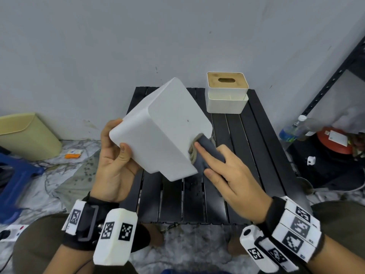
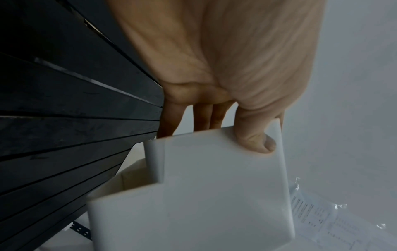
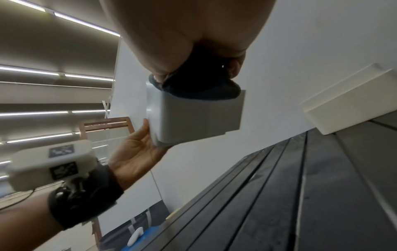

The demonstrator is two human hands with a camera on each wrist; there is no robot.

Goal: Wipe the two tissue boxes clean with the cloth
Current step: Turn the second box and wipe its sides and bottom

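Note:
A white tissue box [image 1: 167, 131] hangs tilted above the black slatted table [image 1: 246, 175], its plain underside turned towards me. My left hand [image 1: 114, 155] grips its left end, thumb [image 2: 255, 139] on the near face and fingers behind. My right hand [image 1: 227, 167] holds a bunched dark grey cloth [image 1: 207, 153] and presses it against the box's right edge [image 3: 199, 112]; the cloth [image 3: 199, 84] shows dark there. The second tissue box [image 1: 227, 91], white with a wooden slotted lid, stands at the table's back right.
A beige bin [image 1: 25, 135] and a blue stool [image 1: 17, 175] sit on the floor to the left. On the right are a plastic bottle [image 1: 294, 127], a red item [image 1: 335, 139] and a dark metal rack [image 1: 335, 76]. A grey wall is close behind the table.

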